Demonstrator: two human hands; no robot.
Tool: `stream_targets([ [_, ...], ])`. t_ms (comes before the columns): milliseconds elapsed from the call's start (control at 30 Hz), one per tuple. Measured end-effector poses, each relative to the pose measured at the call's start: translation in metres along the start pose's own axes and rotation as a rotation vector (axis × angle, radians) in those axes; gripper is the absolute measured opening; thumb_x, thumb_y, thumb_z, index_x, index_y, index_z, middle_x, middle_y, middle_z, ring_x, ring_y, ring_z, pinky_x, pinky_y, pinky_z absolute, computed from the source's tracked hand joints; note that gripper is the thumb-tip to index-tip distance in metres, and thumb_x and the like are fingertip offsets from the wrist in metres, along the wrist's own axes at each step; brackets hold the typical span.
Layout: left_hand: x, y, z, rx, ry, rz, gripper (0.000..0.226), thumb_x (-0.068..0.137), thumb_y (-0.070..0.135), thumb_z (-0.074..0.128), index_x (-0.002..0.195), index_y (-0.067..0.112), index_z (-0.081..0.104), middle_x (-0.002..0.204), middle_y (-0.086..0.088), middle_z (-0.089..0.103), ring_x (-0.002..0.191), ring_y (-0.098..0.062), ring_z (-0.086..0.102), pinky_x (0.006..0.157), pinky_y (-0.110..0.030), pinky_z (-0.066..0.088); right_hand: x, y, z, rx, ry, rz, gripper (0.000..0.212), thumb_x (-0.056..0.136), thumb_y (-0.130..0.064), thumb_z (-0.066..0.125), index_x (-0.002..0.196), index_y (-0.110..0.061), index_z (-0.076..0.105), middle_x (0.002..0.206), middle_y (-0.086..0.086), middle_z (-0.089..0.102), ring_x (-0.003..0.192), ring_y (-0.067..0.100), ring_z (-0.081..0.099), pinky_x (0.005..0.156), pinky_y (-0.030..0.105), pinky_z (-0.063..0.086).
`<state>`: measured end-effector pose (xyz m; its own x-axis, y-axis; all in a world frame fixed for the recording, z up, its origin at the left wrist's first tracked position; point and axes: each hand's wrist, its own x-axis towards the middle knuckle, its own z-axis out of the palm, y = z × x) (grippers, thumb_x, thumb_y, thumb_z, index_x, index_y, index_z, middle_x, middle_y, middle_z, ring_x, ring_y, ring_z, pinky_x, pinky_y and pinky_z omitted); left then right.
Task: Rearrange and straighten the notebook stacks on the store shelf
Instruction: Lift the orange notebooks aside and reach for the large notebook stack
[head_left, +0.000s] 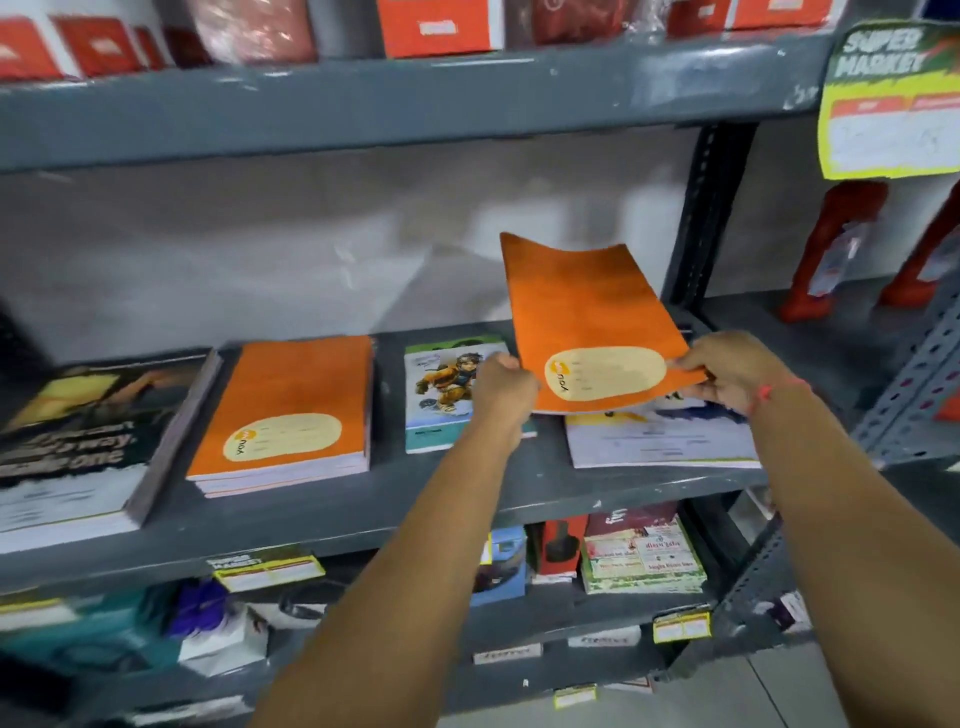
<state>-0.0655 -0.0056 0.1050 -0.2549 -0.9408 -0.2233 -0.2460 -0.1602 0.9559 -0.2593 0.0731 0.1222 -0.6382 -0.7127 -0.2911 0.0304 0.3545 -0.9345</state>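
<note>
Orange notebook (592, 322): right of centre frame, raised and tilted above the grey shelf (467, 483), near edge pinched from both sides. Left hand (506, 387): grip closed on its lower left corner. Right hand (737, 371): grip closed on its lower right corner. Beneath: white-covered stack (660, 436). Left of it: cartoon-cover stack (441, 395), orange stack (291, 410), dark-cover stack (78, 441) at frame left.

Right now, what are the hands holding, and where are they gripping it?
Both hold one orange notebook, lifted and tilted: the left hand at its near left corner, the right hand at its near right corner.
</note>
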Motion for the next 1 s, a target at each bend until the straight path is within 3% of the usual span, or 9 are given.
stream_targets([
  [100,0.002,0.010,-0.068,-0.021,0.094,0.051,0.034,0.080,-0.006,0.054,0.055,0.015,0.046,0.058,-0.004,0.048,0.056,-0.016,0.043,0.052,-0.024,0.033,-0.018,-0.027,0.056,-0.007,-0.148,-0.069,0.007,0.085,0.003,0.057,0.086,-0.001,0.063,0.099,0.012,0.060,0.066,0.012,0.056,0.046,0.017,0.053],
  [167,0.003,0.006,-0.119,-0.031,0.154,0.021,0.034,0.082,-0.005,0.056,0.057,0.016,0.046,0.060,-0.003,0.048,0.059,-0.017,0.043,0.055,-0.025,0.033,-0.032,-0.038,0.102,-0.014,-0.219,-0.118,0.025,0.083,0.004,0.058,0.108,0.000,0.062,0.096,0.012,0.059,0.064,0.013,0.055,0.036,0.010,0.048],
  [333,0.001,-0.020,-0.229,-0.011,0.248,-0.080,0.035,0.085,-0.005,0.055,0.059,0.017,0.046,0.065,-0.003,0.043,0.059,-0.011,0.037,0.057,-0.027,0.037,-0.063,-0.042,0.210,-0.056,-0.341,-0.125,0.019,0.082,0.004,0.061,0.070,-0.008,0.052,0.076,0.007,0.058,0.061,0.013,0.054,0.037,0.013,0.049],
  [467,0.006,-0.046,-0.290,0.110,0.288,-0.172,0.032,0.087,-0.006,0.053,0.062,0.014,0.046,0.066,-0.005,0.045,0.058,-0.013,0.038,0.055,-0.025,0.034,-0.083,-0.026,0.279,-0.059,-0.393,-0.069,0.015,0.081,0.003,0.062,0.071,-0.006,0.055,0.083,0.010,0.059,0.068,0.017,0.058,0.047,0.021,0.054],
  [667,0.023,-0.079,-0.323,0.296,0.326,-0.201,0.031,0.081,-0.003,0.061,0.057,0.011,0.047,0.072,-0.013,0.054,0.073,-0.023,0.052,0.066,-0.034,0.046,-0.091,0.007,0.325,-0.317,-0.262,-0.108,0.028,0.077,-0.005,0.068,0.058,-0.010,0.047,0.074,0.011,0.058,0.073,0.026,0.058,0.074,0.042,0.059],
  [733,0.021,-0.085,-0.323,0.504,0.324,-0.201,0.020,0.080,0.007,0.066,0.062,0.007,0.058,0.073,-0.010,0.055,0.076,-0.021,0.052,0.068,-0.030,0.042,-0.093,0.016,0.329,-0.548,-0.211,-0.164,0.029,0.077,-0.015,0.067,0.058,-0.013,0.045,0.071,0.009,0.057,0.063,0.025,0.056,0.062,0.037,0.057],
  [800,0.022,-0.088,-0.323,0.632,0.314,-0.171,0.015,0.080,0.013,0.067,0.067,0.006,0.063,0.074,-0.008,0.056,0.076,-0.022,0.052,0.068,-0.028,0.039,-0.097,0.018,0.329,-0.709,-0.166,-0.226,0.020,0.080,-0.023,0.063,0.069,-0.011,0.051,0.078,0.008,0.058,0.065,0.025,0.056,0.055,0.028,0.044],
  [900,0.020,-0.086,-0.326,0.698,0.283,-0.182,0.026,0.080,0.014,0.065,0.058,0.007,0.053,0.068,-0.008,0.058,0.069,-0.025,0.054,0.067,-0.030,0.040,-0.100,0.015,0.327,-0.873,-0.126,-0.315,0.028,0.084,-0.029,0.059,0.101,-0.008,0.055,0.093,0.008,0.059,0.086,0.029,0.058,0.067,0.031,0.041],
  [1000,0.017,-0.079,-0.319,0.843,0.335,-0.089,0.008,0.081,0.011,0.058,0.079,0.004,0.062,0.103,-0.019,0.064,0.096,-0.034,0.057,0.075,-0.038,0.046,-0.101,0.009,0.321,-0.870,-0.033,-0.416,0.030,0.088,-0.031,0.053,0.106,-0.007,0.055,0.108,0.013,0.066,0.100,0.034,0.062,0.071,0.032,0.041],
])
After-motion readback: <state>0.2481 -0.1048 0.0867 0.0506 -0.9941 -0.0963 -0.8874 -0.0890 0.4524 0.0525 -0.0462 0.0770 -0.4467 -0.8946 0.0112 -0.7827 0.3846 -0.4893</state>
